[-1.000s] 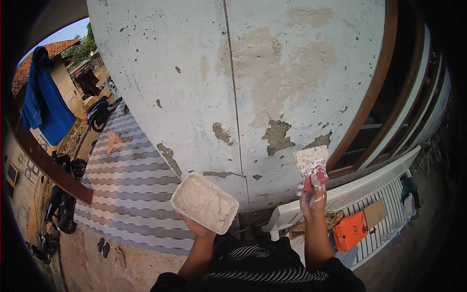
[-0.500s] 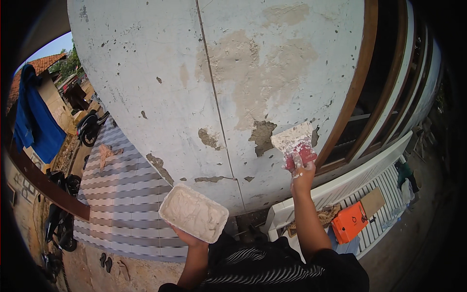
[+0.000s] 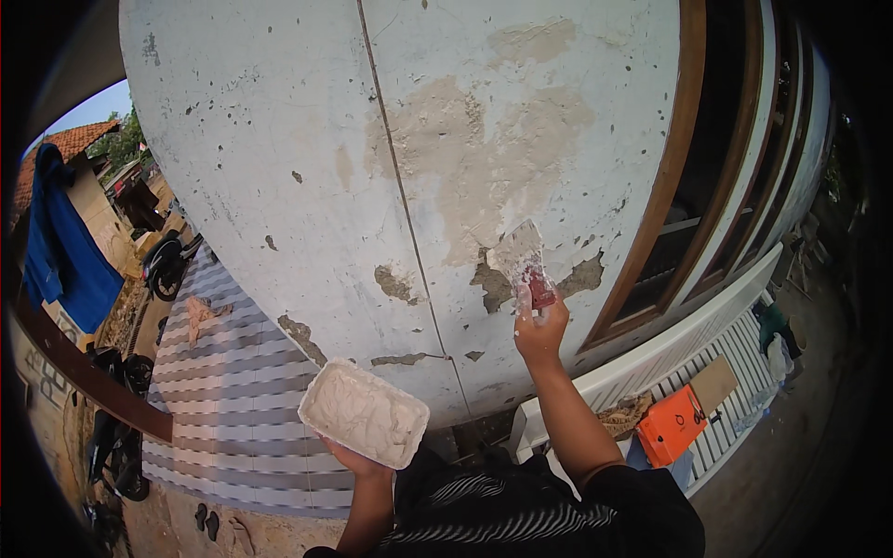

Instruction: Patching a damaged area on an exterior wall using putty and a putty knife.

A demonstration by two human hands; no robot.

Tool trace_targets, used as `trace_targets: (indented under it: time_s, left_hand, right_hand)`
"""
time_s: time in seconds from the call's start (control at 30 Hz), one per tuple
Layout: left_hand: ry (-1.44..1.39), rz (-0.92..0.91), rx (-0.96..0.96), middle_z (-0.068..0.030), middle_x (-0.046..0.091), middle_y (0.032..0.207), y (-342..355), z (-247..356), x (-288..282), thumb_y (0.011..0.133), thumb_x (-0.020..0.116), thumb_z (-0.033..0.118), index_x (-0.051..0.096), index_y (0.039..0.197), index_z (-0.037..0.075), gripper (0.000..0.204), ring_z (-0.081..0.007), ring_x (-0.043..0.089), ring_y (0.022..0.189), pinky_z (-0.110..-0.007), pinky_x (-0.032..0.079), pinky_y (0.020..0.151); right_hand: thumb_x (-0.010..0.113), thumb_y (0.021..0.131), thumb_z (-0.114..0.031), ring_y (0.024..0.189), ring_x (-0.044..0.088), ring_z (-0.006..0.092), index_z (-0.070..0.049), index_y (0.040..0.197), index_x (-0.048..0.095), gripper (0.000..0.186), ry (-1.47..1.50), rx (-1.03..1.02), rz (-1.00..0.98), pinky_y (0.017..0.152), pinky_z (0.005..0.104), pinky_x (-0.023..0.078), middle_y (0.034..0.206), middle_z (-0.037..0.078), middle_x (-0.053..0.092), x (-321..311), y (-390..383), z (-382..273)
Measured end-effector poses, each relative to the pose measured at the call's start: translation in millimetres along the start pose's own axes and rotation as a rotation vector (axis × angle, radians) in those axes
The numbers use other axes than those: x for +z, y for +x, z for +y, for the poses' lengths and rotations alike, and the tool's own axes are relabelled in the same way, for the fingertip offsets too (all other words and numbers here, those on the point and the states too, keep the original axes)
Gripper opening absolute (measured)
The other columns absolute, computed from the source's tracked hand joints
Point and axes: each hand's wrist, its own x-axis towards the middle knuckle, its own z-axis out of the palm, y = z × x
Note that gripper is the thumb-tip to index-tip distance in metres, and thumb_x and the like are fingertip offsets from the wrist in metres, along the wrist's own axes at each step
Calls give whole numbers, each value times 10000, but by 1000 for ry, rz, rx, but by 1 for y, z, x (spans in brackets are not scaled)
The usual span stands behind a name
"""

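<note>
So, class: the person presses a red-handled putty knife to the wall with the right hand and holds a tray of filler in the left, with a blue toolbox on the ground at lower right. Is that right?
Not quite. In the head view the toolbox is orange, not blue. The rest stands: the right hand presses the red-handled putty knife to the wall, and the left hand holds the tray of filler.

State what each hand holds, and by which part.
The right hand grips a red-handled putty knife by its handle. The left hand supports a white rectangular tray of filler from beneath.
</note>
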Motion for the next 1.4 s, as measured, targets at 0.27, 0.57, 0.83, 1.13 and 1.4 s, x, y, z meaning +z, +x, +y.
trace_targets:
  time_s: [0.27, 0.57, 0.83, 1.13, 1.4]
  left_hand:
    - [45, -36, 4, -99, 403, 1517, 19, 4, -11, 957, 400, 632, 343, 1510, 165, 726, -362, 418, 1362, -587, 339, 1111]
    - [42, 21, 11, -108, 405, 1516, 32, 10, -21, 940, 431, 639, 346, 1511, 168, 745, -380, 415, 1358, -606, 330, 1106]
    - [35, 72, 0, -118, 406, 1515, 40, 14, -29, 934, 425, 653, 347, 1512, 177, 753, -388, 417, 1355, -620, 325, 1100]
    - [121, -16, 16, -96, 385, 1529, 44, 7, -38, 941, 384, 660, 331, 1518, 196, 742, -386, 421, 1356, -616, 350, 1089]
    - [136, 57, 27, -84, 416, 1506, 40, 7, -28, 953, 362, 659, 342, 1509, 193, 726, -376, 459, 1326, -605, 389, 1066]
  right_hand:
    - [613, 705, 17, 816, 579, 403, 78, 978, 633, 281, -279, -371, 15, 709, 471, 496, 950, 202, 598, 35, -6, -1]
    - [600, 662, -20, 876, 566, 414, 54, 977, 640, 327, -346, -279, -144, 761, 481, 477, 1029, 232, 589, 71, -24, 2]
    - [587, 672, -15, 938, 580, 412, 65, 1054, 636, 394, -288, -240, -119, 810, 473, 488, 1096, 236, 578, 84, -28, -5]
    - [587, 638, -15, 916, 564, 427, 53, 1112, 624, 480, -298, -203, -329, 808, 486, 485, 1073, 246, 569, 78, -59, -10]
    - [568, 681, 15, 843, 566, 431, 86, 1039, 613, 368, -191, -267, -164, 776, 465, 496, 1025, 236, 572, 31, -28, -16]
